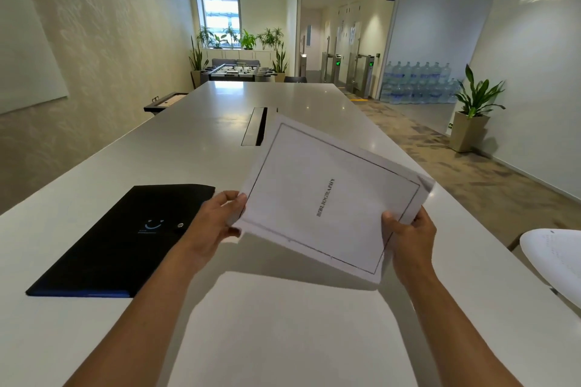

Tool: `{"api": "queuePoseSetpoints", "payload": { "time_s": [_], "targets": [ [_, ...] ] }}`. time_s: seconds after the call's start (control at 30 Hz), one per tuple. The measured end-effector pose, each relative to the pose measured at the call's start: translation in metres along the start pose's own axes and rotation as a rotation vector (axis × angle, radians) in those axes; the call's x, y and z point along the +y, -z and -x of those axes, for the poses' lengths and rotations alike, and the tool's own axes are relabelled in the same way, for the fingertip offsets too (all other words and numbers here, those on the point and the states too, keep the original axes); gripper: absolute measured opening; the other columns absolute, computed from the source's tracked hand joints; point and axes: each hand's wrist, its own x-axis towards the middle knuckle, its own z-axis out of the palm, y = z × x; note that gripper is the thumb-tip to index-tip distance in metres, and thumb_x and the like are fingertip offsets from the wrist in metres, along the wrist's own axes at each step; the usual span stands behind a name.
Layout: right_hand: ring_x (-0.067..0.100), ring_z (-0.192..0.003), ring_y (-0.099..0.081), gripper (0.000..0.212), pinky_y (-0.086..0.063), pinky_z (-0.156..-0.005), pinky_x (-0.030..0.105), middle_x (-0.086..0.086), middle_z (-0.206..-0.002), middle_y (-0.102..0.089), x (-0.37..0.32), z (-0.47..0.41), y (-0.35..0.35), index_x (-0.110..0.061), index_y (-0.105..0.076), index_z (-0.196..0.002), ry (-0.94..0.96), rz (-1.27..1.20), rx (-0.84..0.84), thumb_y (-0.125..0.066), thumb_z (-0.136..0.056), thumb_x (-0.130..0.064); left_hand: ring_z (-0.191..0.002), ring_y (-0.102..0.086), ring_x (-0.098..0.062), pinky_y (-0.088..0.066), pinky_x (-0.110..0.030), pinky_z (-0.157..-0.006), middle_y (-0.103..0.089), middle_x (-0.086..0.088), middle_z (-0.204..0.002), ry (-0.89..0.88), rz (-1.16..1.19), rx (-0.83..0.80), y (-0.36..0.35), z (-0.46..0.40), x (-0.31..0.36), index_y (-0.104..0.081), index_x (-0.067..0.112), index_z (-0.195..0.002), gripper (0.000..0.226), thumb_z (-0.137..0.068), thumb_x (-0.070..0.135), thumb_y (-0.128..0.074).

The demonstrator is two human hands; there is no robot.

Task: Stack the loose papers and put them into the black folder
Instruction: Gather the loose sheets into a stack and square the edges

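- Paper stack [327, 198] (top sheet headed "BIBLIOGRAPHY") is gripped by left hand [217, 220] and right hand [408, 236] at opposite edges.
- Stack is held tilted, right of the closed black folder [125, 239], above the table [188, 141].

Folder [125, 239] on table [195, 135], left of papers [330, 195].

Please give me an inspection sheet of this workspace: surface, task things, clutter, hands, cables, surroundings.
Surface: long white table, with a dark slot at its middle.
Job's things: paper stack, top sheet reading BIBLIOGRAPHY, held above the table; black folder lies flat and closed, to the left.
Clutter: white object at the right edge, cannot tell what it is.
Hands: left hand grips the stack's left edge; right hand grips its near right corner.
Cables: nothing seen.
Surroundings: foosball table, potted plant, water bottles.
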Motion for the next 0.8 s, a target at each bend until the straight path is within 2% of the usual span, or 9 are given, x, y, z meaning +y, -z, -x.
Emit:
{"api": "queuePoseSetpoints", "payload": {
  "time_s": [0.07, 0.13, 0.2, 0.33, 0.47, 0.53, 0.6, 0.67, 0.8],
  "targets": [
    [0.012, -0.082, -0.072, 0.034, -0.057, -0.073, 0.031, -0.005, -0.096, -0.076, 0.007, 0.002, -0.007, -0.021, -0.067, -0.104, -0.108, -0.129, 0.04, -0.065, -0.084, 0.007, -0.089, -0.066, -0.023, -0.05, -0.03, -0.065, -0.068, -0.009, -0.097, -0.017, 0.157, -0.053, -0.008, 0.005, -0.003, -0.065, 0.014, -0.101, 0.036, -0.08, 0.043, -0.067],
    [0.023, -0.094, -0.07, 0.039, -0.056, -0.083, 0.038, 0.01, -0.113, -0.071, 0.015, 0.008, -0.017, -0.009, -0.062, -0.118, -0.207, -0.241, 0.061, -0.065, -0.084, 0.009, -0.101, -0.065, -0.027, -0.054, -0.034, -0.073, -0.068, -0.01, -0.109, -0.06, 0.23, -0.048, -0.025, 0.007, -0.006, -0.064, 0.015, -0.11, 0.036, -0.081, 0.037, -0.067],
    [0.027, -0.1, -0.067, 0.039, -0.054, -0.087, 0.04, 0.013, -0.118, -0.068, 0.022, 0.018, -0.03, -0.008, -0.06, -0.119, -0.28, -0.316, 0.063, -0.064, -0.084, 0.01, -0.102, -0.063, -0.026, -0.051, -0.043, -0.086, -0.067, -0.008, -0.11, -0.072, 0.277, 0.029, -0.05, 0.01, -0.01, -0.059, 0.014, -0.118, 0.039, -0.082, 0.025, -0.069],
    [0.025, -0.102, -0.067, 0.041, -0.051, -0.096, 0.044, 0.01, -0.115, -0.07, 0.031, 0.041, -0.058, -0.01, -0.061, -0.121, -0.381, -0.442, 0.011, -0.059, -0.086, 0.011, -0.111, -0.062, -0.021, -0.046, -0.045, -0.099, -0.066, -0.004, -0.121, -0.03, 0.451, 0.275, -0.092, 0.017, -0.013, -0.051, 0.016, -0.133, 0.05, -0.086, 0.016, -0.068],
    [0.026, -0.107, -0.067, 0.049, -0.053, -0.093, 0.043, 0.009, -0.118, -0.07, 0.027, 0.049, -0.066, -0.012, -0.058, -0.129, -0.412, -0.597, -0.075, -0.055, -0.086, 0.013, -0.111, -0.056, -0.005, -0.041, -0.03, -0.098, -0.058, 0.012, -0.119, -0.09, 0.285, 0.487, -0.095, 0.015, -0.007, -0.048, 0.026, -0.128, 0.047, -0.087, 0.026, -0.069],
    [0.023, -0.1, -0.07, 0.047, -0.058, -0.081, 0.036, 0.009, -0.113, -0.072, 0.02, 0.043, -0.059, -0.013, -0.06, -0.123, -0.389, -0.59, -0.104, -0.058, -0.084, 0.012, -0.095, -0.059, 0.006, -0.044, -0.023, -0.086, -0.058, 0.017, -0.107, -0.146, 0.18, 0.478, -0.087, 0.012, -0.001, -0.051, 0.034, -0.105, 0.027, -0.086, 0.028, -0.069],
    [0.021, -0.089, -0.07, 0.044, -0.055, -0.071, 0.031, 0.011, -0.108, -0.069, 0.011, 0.032, -0.051, -0.017, -0.056, -0.118, -0.375, -0.47, -0.041, -0.064, -0.081, 0.007, -0.09, -0.059, 0.004, -0.045, -0.023, -0.082, -0.059, 0.014, -0.1, -0.184, 0.079, 0.497, -0.076, 0.008, 0.005, -0.048, 0.035, -0.092, 0.024, -0.084, 0.03, -0.071],
    [0.02, -0.088, -0.065, 0.047, -0.05, -0.077, 0.034, 0.012, -0.109, -0.064, 0.003, 0.019, -0.044, -0.02, -0.05, -0.118, -0.325, -0.311, 0.004, -0.068, -0.08, 0.001, -0.093, -0.061, -0.003, -0.049, -0.028, -0.082, -0.063, 0.009, -0.1, -0.231, 0.0, 0.518, -0.064, 0.005, 0.008, -0.052, 0.033, -0.092, 0.022, -0.083, 0.03, -0.072],
    [0.01, -0.083, -0.065, 0.035, -0.049, -0.078, 0.03, 0.003, -0.096, -0.066, -0.022, 0.004, -0.042, -0.022, -0.059, -0.11, -0.033, -0.156, -0.226, -0.063, -0.084, 0.002, -0.094, -0.065, -0.011, -0.052, -0.027, -0.078, -0.065, 0.008, -0.1, -0.285, -0.139, 0.455, -0.054, 0.001, 0.007, -0.055, 0.035, -0.094, 0.019, -0.084, 0.033, -0.07]
  ]
}}
